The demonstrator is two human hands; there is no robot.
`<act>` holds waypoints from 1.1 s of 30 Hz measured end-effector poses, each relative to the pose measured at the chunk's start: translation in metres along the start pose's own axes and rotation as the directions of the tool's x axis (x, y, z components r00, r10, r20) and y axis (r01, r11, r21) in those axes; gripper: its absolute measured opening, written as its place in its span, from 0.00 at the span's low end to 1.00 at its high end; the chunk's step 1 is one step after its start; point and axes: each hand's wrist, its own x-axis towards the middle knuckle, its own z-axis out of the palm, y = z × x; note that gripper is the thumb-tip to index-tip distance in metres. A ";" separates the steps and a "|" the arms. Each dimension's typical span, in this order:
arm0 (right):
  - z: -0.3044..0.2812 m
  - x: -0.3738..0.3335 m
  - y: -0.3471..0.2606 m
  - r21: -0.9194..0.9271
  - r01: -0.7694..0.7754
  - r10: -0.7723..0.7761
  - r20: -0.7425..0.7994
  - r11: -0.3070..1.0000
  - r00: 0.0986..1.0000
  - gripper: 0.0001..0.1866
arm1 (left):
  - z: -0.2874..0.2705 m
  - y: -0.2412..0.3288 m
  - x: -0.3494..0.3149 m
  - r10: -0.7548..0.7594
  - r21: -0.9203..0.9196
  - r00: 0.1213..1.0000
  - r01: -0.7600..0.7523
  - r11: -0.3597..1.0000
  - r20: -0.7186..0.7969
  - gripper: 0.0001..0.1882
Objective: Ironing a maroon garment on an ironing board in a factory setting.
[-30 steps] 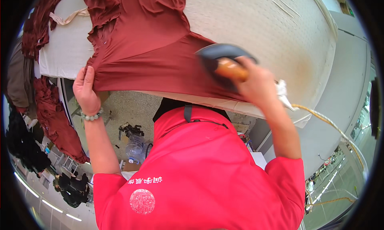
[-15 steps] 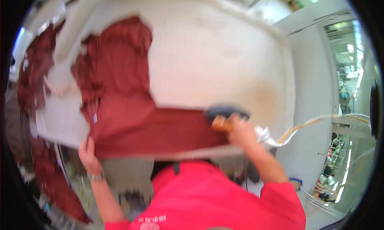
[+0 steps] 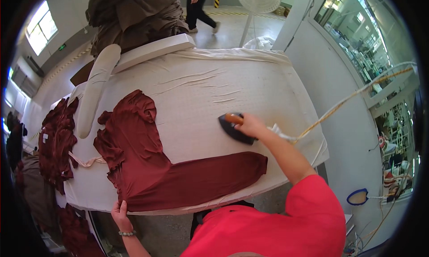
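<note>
Mid-pressing: right hand [image 3: 252,126] gripped iron [image 3: 236,128] just above garment [image 3: 178,179] on surface [image 3: 250,85]; left hand [image 3: 119,211] prob. pinched garment's hem. Next needed iron lowered onto sleeve.

Vantage: a single head-worn fisheye, high over the white padded worktop [image 3: 250,91].
Facing: steeply downward and forward, across the worktop toward the aisle.
Nearness: close, wearer's red shirt [image 3: 277,225] filling the lower edge.
Distortion: edges bend outward.
</note>
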 end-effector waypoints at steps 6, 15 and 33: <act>-0.028 0.016 0.092 -0.159 -0.148 0.116 -0.195 0.976 0.974 0.30 | 0.030 0.016 0.020 0.024 -0.124 0.994 -0.010 0.992 0.110 0.10; 0.135 -0.183 0.132 -0.018 0.315 -0.290 -0.442 0.949 0.849 0.22 | 0.048 0.035 0.060 0.050 -0.320 0.994 -0.080 0.944 -0.102 0.15; 0.025 -0.159 0.347 0.226 -0.471 0.446 0.154 0.853 0.882 0.16 | 0.117 -0.098 -0.162 -0.290 0.508 0.950 0.195 0.839 0.114 0.14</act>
